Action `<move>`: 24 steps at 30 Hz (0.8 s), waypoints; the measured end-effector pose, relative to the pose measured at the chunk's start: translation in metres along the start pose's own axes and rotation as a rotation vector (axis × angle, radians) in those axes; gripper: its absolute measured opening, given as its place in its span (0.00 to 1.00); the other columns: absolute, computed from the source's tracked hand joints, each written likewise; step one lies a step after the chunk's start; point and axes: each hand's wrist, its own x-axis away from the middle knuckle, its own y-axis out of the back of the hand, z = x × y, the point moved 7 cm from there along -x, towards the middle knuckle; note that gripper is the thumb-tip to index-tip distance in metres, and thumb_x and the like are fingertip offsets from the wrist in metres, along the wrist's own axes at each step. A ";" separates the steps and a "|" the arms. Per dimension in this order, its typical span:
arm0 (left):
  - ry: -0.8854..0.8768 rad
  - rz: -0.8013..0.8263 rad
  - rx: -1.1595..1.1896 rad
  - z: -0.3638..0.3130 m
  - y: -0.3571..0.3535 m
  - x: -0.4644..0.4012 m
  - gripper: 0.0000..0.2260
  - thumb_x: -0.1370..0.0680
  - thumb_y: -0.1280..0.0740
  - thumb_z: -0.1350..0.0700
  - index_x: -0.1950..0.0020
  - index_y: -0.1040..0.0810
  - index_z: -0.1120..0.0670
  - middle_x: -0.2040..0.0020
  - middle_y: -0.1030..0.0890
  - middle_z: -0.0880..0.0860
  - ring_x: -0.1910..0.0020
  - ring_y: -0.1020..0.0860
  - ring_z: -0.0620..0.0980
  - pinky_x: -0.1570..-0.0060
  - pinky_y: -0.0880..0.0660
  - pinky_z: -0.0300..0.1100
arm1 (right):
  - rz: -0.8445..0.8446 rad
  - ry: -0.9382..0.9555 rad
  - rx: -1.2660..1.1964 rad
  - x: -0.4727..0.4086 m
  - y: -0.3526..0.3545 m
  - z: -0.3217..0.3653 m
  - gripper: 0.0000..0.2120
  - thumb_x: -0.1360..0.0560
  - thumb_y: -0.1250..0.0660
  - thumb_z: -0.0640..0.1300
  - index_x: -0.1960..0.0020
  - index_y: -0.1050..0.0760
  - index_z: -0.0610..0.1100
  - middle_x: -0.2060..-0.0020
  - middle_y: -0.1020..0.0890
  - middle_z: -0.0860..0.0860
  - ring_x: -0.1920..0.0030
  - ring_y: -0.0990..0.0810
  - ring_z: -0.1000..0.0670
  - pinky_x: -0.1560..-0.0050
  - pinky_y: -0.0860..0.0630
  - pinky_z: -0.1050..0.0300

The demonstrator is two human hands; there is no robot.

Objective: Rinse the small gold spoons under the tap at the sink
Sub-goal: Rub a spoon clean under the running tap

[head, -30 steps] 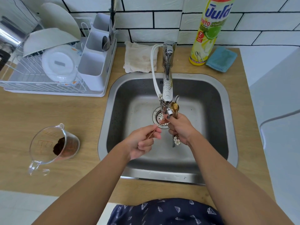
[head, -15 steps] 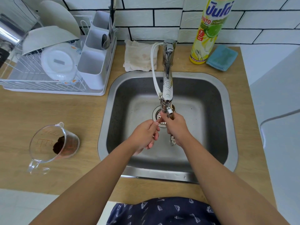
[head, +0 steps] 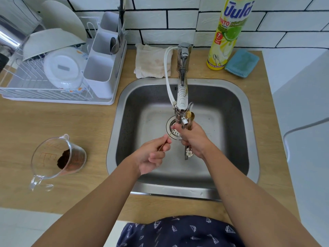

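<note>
Gripping slim gold spoons (head: pixel 189 120), right hand (head: pixel 193 139) under chrome tap (head: pixel 182 93).

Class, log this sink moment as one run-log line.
left hand: pinches one spoon | right hand: grips spoon bundle under tap | sink

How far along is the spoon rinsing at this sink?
Midway, it seems. Nothing looks put away yet: no gold spoon shows in the cutlery holder. In hand: the right hand grips a bunch of gold spoons by the tap, and the left hand pinches a single spoon over the sink. Whether water is running, I cannot tell. Left: finishing and racking them.
</note>
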 end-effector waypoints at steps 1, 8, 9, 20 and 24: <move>-0.008 -0.027 -0.122 0.001 0.003 0.001 0.11 0.18 0.36 0.49 0.51 0.24 0.56 0.67 0.28 0.50 0.81 0.34 0.41 0.83 0.39 0.31 | -0.060 -0.005 0.008 -0.001 0.004 0.001 0.16 0.22 0.26 0.42 0.40 0.26 0.35 0.65 0.19 0.54 0.75 0.38 0.57 0.74 0.37 0.62; -0.151 -0.168 -0.644 -0.007 0.004 -0.002 0.12 0.14 0.42 0.54 0.40 0.24 0.61 0.65 0.26 0.53 0.72 0.23 0.49 0.71 0.23 0.41 | -0.197 0.024 0.233 0.000 0.008 0.000 0.07 0.19 0.31 0.48 0.46 0.19 0.45 0.57 0.11 0.51 0.76 0.28 0.61 0.75 0.33 0.64; -0.160 -0.173 -0.654 -0.008 0.004 -0.003 0.12 0.14 0.42 0.54 0.41 0.25 0.62 0.65 0.25 0.54 0.72 0.23 0.50 0.71 0.23 0.41 | -0.140 0.021 0.237 0.002 0.003 0.000 0.06 0.20 0.30 0.49 0.46 0.20 0.48 0.56 0.11 0.52 0.75 0.27 0.62 0.75 0.33 0.64; -0.295 -0.375 -0.484 -0.032 -0.009 -0.041 0.05 0.17 0.35 0.55 0.51 0.22 0.53 0.65 0.20 0.51 0.71 0.20 0.45 0.72 0.29 0.35 | -0.449 0.076 -0.242 0.009 0.043 0.021 0.09 0.14 0.38 0.47 0.46 0.22 0.43 0.53 0.11 0.48 0.80 0.38 0.59 0.79 0.38 0.65; -0.282 -0.373 -0.429 -0.036 -0.032 -0.057 0.05 0.17 0.38 0.59 0.51 0.24 0.54 0.66 0.20 0.52 0.75 0.22 0.45 0.72 0.29 0.37 | -0.427 0.055 -0.177 0.017 0.055 0.027 0.10 0.15 0.38 0.48 0.41 0.24 0.42 0.48 0.11 0.49 0.77 0.43 0.57 0.77 0.38 0.65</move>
